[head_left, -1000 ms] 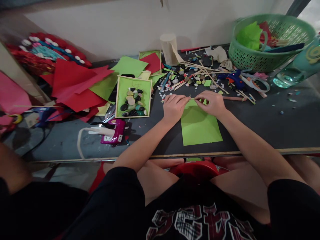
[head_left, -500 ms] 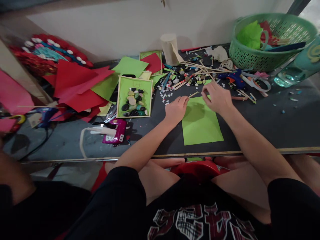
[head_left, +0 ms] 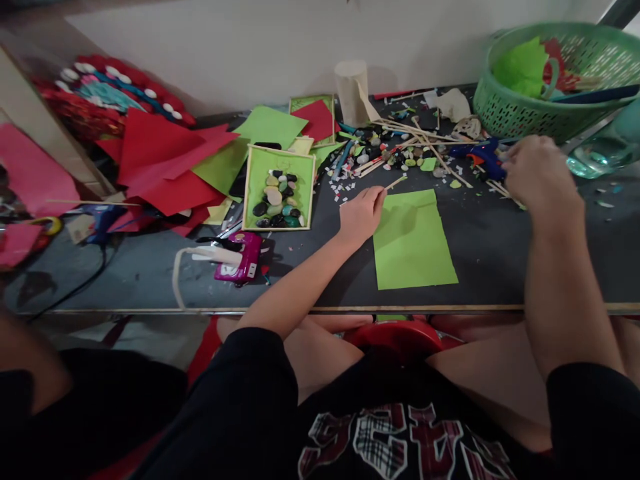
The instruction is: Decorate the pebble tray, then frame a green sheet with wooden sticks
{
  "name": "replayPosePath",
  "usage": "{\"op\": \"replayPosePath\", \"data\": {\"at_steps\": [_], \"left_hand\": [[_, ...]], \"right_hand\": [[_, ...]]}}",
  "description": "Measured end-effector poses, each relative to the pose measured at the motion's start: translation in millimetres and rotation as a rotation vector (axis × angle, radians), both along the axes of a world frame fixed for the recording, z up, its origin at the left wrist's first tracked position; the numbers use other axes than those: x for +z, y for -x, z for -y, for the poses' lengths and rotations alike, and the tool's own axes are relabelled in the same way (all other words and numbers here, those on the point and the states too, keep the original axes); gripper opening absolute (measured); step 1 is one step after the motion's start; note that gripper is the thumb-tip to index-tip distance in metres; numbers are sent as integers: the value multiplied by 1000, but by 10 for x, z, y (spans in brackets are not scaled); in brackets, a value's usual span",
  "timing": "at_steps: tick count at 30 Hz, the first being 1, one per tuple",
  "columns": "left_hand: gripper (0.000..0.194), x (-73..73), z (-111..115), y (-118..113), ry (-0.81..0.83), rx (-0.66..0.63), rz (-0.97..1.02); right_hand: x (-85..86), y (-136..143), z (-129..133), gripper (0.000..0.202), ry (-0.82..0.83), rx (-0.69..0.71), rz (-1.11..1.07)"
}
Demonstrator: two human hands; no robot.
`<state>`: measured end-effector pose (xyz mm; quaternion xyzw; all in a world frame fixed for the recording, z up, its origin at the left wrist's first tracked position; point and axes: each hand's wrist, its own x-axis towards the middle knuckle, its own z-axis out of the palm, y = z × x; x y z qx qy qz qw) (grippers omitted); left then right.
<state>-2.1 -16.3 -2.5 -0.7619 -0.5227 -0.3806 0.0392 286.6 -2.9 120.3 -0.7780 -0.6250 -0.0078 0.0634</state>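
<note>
My left hand (head_left: 363, 212) is closed around a short thin wooden stick (head_left: 397, 183), whose greenish tip points up and to the right. The hand rests by the upper left corner of a light green sheet of paper (head_left: 415, 243) lying flat near the table's edge. Over to the right, my right hand (head_left: 543, 173) reaches in beside a blue glue gun (head_left: 483, 159). It covers the spot where scissors lay; its fingers are blurred and partly hidden, so I cannot tell what they grip.
Sticks, pebbles (head_left: 410, 159) and paper scraps litter the back, near a pale roll (head_left: 351, 93). A green basket (head_left: 520, 110) stands back right. Left are a stone-decorated frame (head_left: 245, 187), a purple power adapter (head_left: 247, 257) and red paper (head_left: 150, 150). Another person's arm (head_left: 30, 360) shows at lower left.
My right hand has moved from above the green sheet to the right, over the scissors beside the glue gun. My left hand still holds the stick. The view has shifted slightly.
</note>
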Motion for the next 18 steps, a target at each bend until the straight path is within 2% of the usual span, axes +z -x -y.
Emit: {"op": "replayPosePath", "data": {"at_steps": [1, 4, 8, 10, 13, 16, 18], "left_hand": [[51, 13, 8, 1, 0, -13, -1], [51, 50, 36, -2, -4, -46, -15], [51, 70, 58, -11, -27, -56, 11], [53, 72, 62, -11, -47, -50, 38], [54, 81, 68, -2, -42, -53, 81], [53, 84, 75, -1, -14, -56, 110], [53, 74, 78, -9, -16, -53, 119]], "right_hand": [[3, -75, -15, 38, -81, -46, -12], [-66, -242, -107, 39, -154, -106, 7], [-238, -214, -292, 41, -205, -118, -11], [-296, -135, -399, 45, -128, -130, -3], [-318, -57, -564, 59, 100, -93, 27], [-274, -83, -687, 67, 255, -60, 74], [-199, -134, -713, 64, 260, 21, 89]]}}
